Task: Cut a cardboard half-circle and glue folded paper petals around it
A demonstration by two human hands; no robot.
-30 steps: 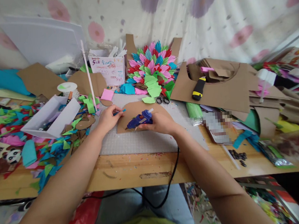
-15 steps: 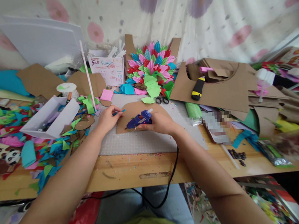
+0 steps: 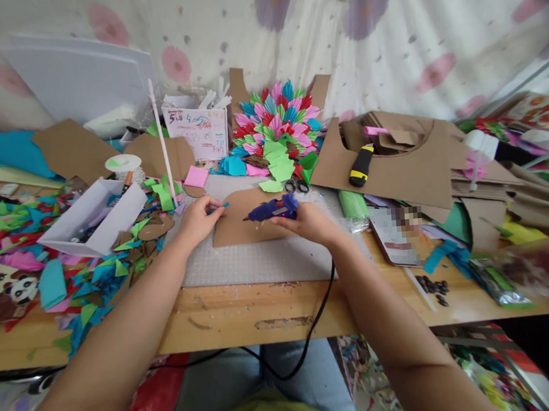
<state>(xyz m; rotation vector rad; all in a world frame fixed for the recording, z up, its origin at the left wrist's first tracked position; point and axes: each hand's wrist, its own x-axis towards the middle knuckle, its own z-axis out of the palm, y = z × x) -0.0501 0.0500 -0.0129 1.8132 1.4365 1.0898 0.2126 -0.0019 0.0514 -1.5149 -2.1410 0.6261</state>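
Note:
My right hand [image 3: 310, 221] grips a blue hot glue gun [image 3: 271, 210], held level with its nozzle pointing left over a rounded brown cardboard piece [image 3: 240, 226]. The gun's black cord [image 3: 313, 335] drops off the table's front edge. My left hand [image 3: 198, 219] pinches a small blue paper piece [image 3: 221, 205] at the cardboard's left edge. The cardboard lies on a grey cutting mat [image 3: 260, 260].
A white open box [image 3: 92, 216] and heaps of coloured paper scraps [image 3: 46, 261] lie left. A multicoloured paper flower disc [image 3: 277, 120] stands behind, with scissors [image 3: 295, 184] and green paper pieces before it. Cardboard sheets [image 3: 395, 164] with a black-yellow knife [image 3: 361, 166] fill the right.
My right hand has lifted the glue gun and moved it right, turning it level. My left hand stays at the cardboard's left edge with the blue piece.

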